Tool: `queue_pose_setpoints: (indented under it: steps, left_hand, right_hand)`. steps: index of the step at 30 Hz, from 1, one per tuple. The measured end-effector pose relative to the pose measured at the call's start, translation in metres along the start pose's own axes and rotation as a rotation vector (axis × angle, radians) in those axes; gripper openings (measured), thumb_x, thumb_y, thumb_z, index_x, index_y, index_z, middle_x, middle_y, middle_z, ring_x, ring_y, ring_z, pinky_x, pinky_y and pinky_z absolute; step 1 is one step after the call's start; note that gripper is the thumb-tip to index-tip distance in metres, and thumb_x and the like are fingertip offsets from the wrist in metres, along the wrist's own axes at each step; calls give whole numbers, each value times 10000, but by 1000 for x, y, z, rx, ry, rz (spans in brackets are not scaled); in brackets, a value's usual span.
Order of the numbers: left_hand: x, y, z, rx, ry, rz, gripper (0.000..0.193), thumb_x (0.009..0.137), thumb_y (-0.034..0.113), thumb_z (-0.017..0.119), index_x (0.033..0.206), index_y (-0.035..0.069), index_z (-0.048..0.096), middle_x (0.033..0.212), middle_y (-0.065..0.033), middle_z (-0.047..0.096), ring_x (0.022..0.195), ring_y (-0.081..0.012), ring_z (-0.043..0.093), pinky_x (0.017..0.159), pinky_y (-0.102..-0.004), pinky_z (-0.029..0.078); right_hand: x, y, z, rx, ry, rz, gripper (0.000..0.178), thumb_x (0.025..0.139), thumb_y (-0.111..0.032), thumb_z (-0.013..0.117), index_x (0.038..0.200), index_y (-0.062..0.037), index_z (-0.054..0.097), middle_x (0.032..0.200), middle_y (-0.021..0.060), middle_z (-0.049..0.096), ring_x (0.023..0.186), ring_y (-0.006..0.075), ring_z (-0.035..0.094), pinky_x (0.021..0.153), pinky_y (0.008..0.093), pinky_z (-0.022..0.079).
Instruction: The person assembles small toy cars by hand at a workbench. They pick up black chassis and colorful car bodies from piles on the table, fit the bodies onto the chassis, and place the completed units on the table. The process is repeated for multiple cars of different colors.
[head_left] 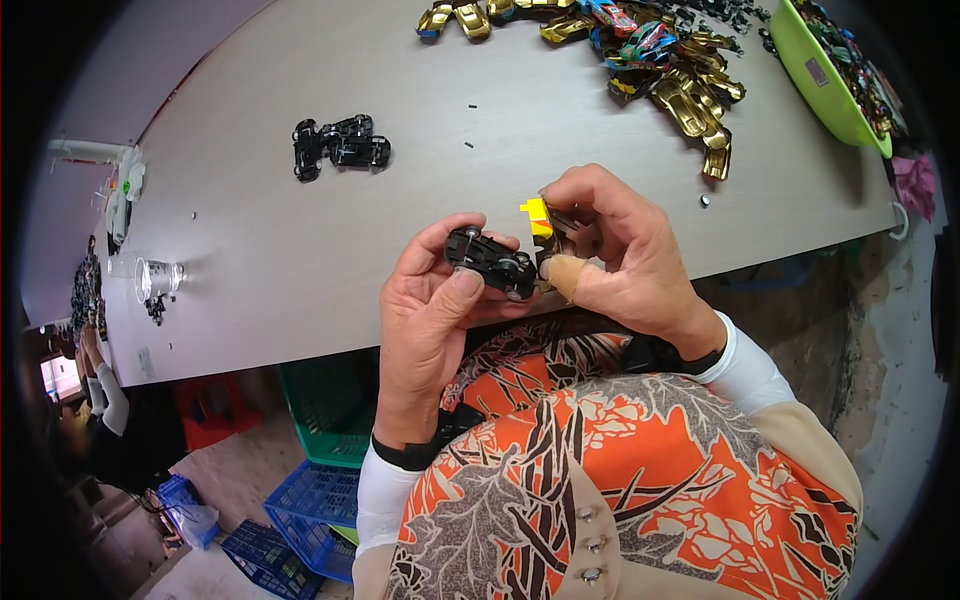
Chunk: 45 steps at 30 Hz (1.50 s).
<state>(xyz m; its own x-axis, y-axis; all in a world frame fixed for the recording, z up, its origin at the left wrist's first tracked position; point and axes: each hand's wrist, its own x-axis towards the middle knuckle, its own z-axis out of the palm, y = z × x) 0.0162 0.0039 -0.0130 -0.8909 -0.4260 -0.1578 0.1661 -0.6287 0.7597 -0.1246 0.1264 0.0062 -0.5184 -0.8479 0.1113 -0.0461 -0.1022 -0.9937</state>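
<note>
My left hand (418,315) grips a black toy car chassis (488,262), thumb across it, its underside and small wheels showing. Close beside it, my right hand (645,250) pinches a toy car body shell (538,219) with a bright yellow end; the rest is mostly hidden by the fingers. A tan bandage wraps the right thumb. The two parts nearly meet, and I cannot tell whether they touch. Farther off to the left, several similar black chassis (352,150) lie bunched on the table (270,260).
Gold car shells (685,105) lie heaped at the far right, near a light-green basin (830,95) of coloured parts. A clear cup (158,278) stands at the left edge. Below are a green crate (318,415) and a blue crate (305,505). Another person's sleeve (115,400) shows far left.
</note>
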Motion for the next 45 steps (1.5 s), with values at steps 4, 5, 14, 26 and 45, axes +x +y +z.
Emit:
queue_pose_setpoints:
  steps: [4,5,14,26,45]
  left_hand:
    - [-1,-2,2,34,31,9,441,863,108,594,1248,-7,415,1027,-177,614,861,-274,662,697,-398,595]
    - [-1,-2,2,40,32,12,440,862,106,593,1248,-8,416,1030,-177,613,861,-273,662,696,-396,595]
    - [-3,1,5,80,33,-17,409,834,0,605,1210,-62,458,1069,-161,575,868,-201,643,742,-319,582]
    - [-5,-4,1,218,24,22,383,817,-37,624,1189,-37,536,1043,-151,610,901,-195,634,746,-283,569]
    - [-3,-17,10,845,62,439,314,863,14,572,1170,-53,563,1037,-167,640,909,-172,623,789,-262,485]
  right_hand:
    - [-1,2,1,-11,10,-6,272,712,35,588,972,-21,531,760,-13,517,615,12,443,514,167,374]
    - [-1,3,2,-31,-3,-15,271,712,35,587,971,-19,531,756,-11,515,606,13,441,511,168,374]
    - [-2,4,2,-143,-123,-64,280,718,31,575,992,-12,538,809,17,517,551,27,475,446,197,375]
    - [0,6,3,-210,-188,-123,308,705,47,568,1004,-28,557,834,35,503,610,72,478,506,212,385]
    - [-1,14,8,-232,-72,-214,277,728,47,665,979,-31,576,817,56,512,659,131,514,547,237,409]
